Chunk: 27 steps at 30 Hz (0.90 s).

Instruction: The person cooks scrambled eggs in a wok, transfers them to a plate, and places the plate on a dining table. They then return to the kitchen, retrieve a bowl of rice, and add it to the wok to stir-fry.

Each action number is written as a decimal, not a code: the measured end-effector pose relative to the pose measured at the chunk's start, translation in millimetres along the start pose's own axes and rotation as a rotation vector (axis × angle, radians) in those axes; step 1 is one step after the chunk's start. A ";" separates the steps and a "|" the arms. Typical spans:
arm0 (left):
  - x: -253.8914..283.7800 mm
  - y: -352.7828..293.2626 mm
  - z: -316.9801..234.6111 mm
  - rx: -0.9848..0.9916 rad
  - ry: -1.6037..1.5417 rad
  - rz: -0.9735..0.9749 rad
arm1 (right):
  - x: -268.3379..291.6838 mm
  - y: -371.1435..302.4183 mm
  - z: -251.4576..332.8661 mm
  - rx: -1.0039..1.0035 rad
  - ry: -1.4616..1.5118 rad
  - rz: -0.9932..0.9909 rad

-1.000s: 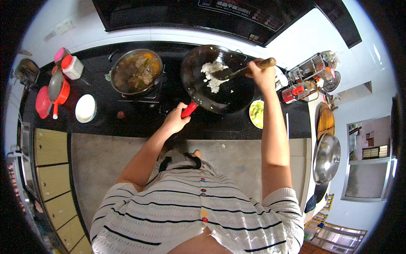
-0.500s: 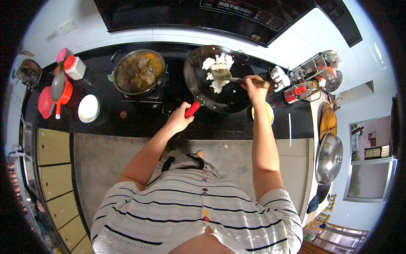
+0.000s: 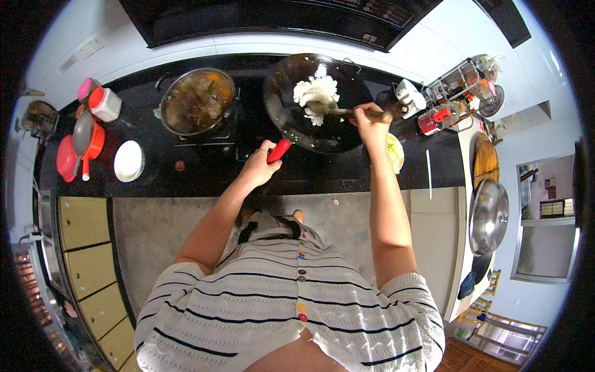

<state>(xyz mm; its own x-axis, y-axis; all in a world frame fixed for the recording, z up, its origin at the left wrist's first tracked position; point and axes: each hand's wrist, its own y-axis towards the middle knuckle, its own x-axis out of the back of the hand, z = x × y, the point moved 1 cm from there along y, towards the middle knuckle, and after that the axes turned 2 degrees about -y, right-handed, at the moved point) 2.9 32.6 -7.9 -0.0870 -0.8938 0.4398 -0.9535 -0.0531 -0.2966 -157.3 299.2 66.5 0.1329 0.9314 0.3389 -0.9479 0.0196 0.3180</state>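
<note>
The white rice (image 3: pixel 316 93) now sits heaped at the far side of the black wok (image 3: pixel 291 121), where half a second ago it lay spread nearer the middle. The right hand (image 3: pixel 370 124) grips the wooden spatula (image 3: pixel 347 113), its blade under the heap. The left hand (image 3: pixel 261 166) clasps the red handle (image 3: pixel 279 150). Left of it on the worktop (image 3: pixel 204 177) stands a soup pot (image 3: pixel 197 102).

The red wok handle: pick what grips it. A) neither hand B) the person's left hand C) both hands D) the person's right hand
B. The left hand closes around the red wok handle, while the right hand holds the wooden spatula over the white rice in the wok.
</note>
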 end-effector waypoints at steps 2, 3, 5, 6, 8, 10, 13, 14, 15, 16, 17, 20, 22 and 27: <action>-1.1 -4.5 -0.6 0.010 0.024 0.001 | 4.9 0.7 -5.7 0.044 -0.051 0.037; 1.4 -5.6 2.1 0.026 0.034 -0.014 | 5.3 1.3 14.4 0.014 -0.069 0.032; 4.5 -6.1 4.1 0.006 0.044 -0.042 | 11.9 -3.1 48.9 -0.028 -0.173 -0.090; 4.6 -5.4 3.3 -0.029 0.045 -0.056 | 9.8 -7.0 59.6 -0.108 -0.020 -0.033; 1.7 -7.2 -0.2 -0.105 0.054 -0.072 | -8.0 -9.7 30.2 -0.065 0.249 0.035; 0.7 -15.8 -16.2 -0.275 0.308 -0.239 | -6.8 1.9 7.1 -0.063 0.197 0.051; 4.5 -28.2 -28.2 -0.280 0.472 -0.305 | 5.2 25.4 32.6 -0.052 0.076 0.052; 5.6 -28.5 -30.4 -0.249 0.491 -0.292 | 11.1 31.3 40.0 -0.014 -0.022 0.065; 7.1 -26.2 -26.3 -0.264 0.475 -0.301 | 9.8 32.8 46.3 -0.031 0.042 0.074; 9.9 -23.9 -25.9 -0.269 0.456 -0.304 | 6.0 33.4 50.9 -0.049 0.107 0.084; 10.7 -22.0 -29.8 -0.285 0.437 -0.294 | 2.0 33.3 40.5 -0.036 0.068 0.104; 11.2 -21.7 -28.9 -0.308 0.407 -0.274 | -6.9 36.5 23.0 0.027 -0.041 0.134; 16.0 -21.4 -23.3 -0.316 0.372 -0.270 | -1.8 46.6 35.3 0.059 -0.089 0.146; 18.2 -16.3 -21.7 -0.367 0.305 -0.260 | 0.3 57.9 42.1 0.129 -0.235 0.181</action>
<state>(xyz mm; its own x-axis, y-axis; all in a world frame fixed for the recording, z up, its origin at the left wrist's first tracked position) 10.6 26.8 23.4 0.1370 -0.6994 0.7015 -0.9882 -0.0473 0.1457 -199.9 285.3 122.3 0.0430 0.8055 0.5910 -0.9196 -0.1993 0.3385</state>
